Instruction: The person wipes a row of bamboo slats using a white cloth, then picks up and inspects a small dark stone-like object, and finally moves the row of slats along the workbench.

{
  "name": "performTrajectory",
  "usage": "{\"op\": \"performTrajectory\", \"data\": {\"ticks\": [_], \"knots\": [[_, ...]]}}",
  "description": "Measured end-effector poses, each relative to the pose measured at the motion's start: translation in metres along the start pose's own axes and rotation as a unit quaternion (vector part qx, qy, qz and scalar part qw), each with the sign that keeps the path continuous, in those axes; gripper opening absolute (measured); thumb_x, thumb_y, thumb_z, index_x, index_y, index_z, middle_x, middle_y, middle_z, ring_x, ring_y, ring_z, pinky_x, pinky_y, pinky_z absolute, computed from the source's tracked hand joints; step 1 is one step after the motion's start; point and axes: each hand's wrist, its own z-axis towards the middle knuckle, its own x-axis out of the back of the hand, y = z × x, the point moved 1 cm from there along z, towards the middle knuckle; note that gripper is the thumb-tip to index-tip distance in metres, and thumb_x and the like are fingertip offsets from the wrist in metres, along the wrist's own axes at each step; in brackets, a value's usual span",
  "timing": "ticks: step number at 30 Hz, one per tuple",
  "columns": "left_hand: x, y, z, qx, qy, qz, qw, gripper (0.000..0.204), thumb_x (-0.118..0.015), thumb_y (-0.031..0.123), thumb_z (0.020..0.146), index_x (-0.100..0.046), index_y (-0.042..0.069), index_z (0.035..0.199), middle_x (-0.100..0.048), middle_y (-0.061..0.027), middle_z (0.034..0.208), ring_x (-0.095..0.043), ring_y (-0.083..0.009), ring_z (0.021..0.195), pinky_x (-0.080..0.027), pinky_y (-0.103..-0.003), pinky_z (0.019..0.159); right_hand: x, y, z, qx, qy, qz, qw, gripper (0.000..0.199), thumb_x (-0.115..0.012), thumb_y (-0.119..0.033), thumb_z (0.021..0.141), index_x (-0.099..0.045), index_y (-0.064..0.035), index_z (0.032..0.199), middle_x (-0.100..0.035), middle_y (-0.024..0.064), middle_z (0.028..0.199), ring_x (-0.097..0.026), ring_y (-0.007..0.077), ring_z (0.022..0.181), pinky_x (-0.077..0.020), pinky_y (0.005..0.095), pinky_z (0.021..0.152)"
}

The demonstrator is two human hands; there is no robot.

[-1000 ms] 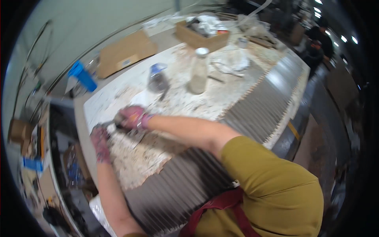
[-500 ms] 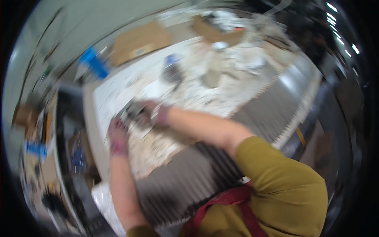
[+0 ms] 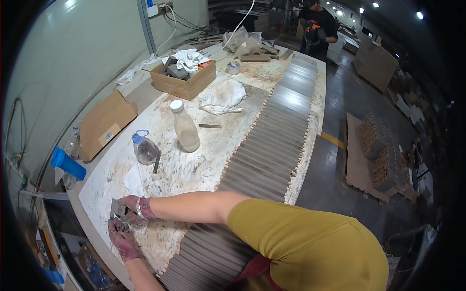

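My right hand (image 3: 130,203), in a stained, pinkish glove with a pale band at the wrist, closes on a thin grey flat piece (image 3: 116,209). Its exact kind does not show. Just below it, my left hand (image 3: 122,236), gloved alike, has its fingers curled and smeared grey; what they hold, if anything, is hidden. Both hands are close together over the white, stained table (image 3: 162,191) near its left edge. Beside the right hand lies a white sheet (image 3: 134,180). Long, dark grey-brown strips (image 3: 262,155) lie side by side along the table's right part.
Beyond my hands stand a jug with a blue handle (image 3: 145,150) and a white-capped bottle (image 3: 186,128). Farther off are a cardboard box of blocks and cloths (image 3: 184,82) and a tape roll (image 3: 233,68). A blue bottle (image 3: 68,164) stands left. A person (image 3: 318,29) stands beyond the table.
The view has swung and is now sharp instead of blurred. My hands appear lower and farther left in the picture, still close together at the grey piece.
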Motion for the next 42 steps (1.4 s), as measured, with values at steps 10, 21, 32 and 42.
{"op": "performTrajectory", "data": {"ticks": [10, 21, 32, 42], "knots": [[-0.003, 0.004, -0.001, 0.021, 0.148, 0.016, 0.989, 0.022, -0.046, 0.021, 0.096, -0.059, 0.007, 0.106, -0.059, -0.0028, 0.091, -0.054, -0.0148, 0.079, -0.044, -0.028, 0.070, 0.028, -0.019, -0.033, -0.089, -0.201, 0.082, 0.972, 0.035, -0.049, -0.038, 0.094, -0.061, -0.0051, 0.097, -0.061, 0.0079, 0.078, -0.055, 0.0201, 0.058, -0.0457, 0.0307, 0.052], [-0.061, 0.002, -0.030, -0.011, 0.156, -0.045, 0.987, 0.013, -0.045, 0.007, 0.096, -0.053, 0.000, 0.089, -0.045, -0.0021, 0.075, -0.041, -0.0119, 0.067, -0.035, -0.025, 0.059, 0.003, -0.019, -0.038, -0.096, 0.011, 0.042, 0.994, 0.032, -0.048, -0.034, 0.099, -0.058, -0.0042, 0.101, -0.063, 0.0140, 0.080, -0.060, 0.0226, 0.059, -0.0547, 0.0330, 0.054], [-0.049, -0.010, -0.026, -0.031, 0.112, -0.059, 0.992, 0.020, -0.042, 0.015, 0.099, -0.056, 0.001, 0.101, -0.049, -0.0030, 0.083, -0.044, -0.0121, 0.072, -0.038, -0.026, 0.064, -0.008, -0.021, -0.036, -0.079, 0.051, 0.006, 0.996, 0.031, -0.050, -0.035, 0.098, -0.059, -0.0063, 0.097, -0.062, 0.0114, 0.080, -0.057, 0.0222, 0.058, -0.0527, 0.0339, 0.050], [-0.051, -0.026, -0.015, -0.065, 0.166, -0.021, 0.984, 0.023, -0.041, 0.011, 0.099, -0.060, -0.001, 0.099, -0.057, -0.0037, 0.078, -0.052, -0.0121, 0.065, -0.046, -0.026, 0.058, -0.008, -0.022, -0.034, -0.069, 0.055, 0.000, 0.996, 0.030, -0.047, -0.034, 0.098, -0.056, -0.0063, 0.095, -0.057, 0.0113, 0.075, -0.051, 0.0206, 0.054, -0.0473, 0.0325, 0.046]]}}
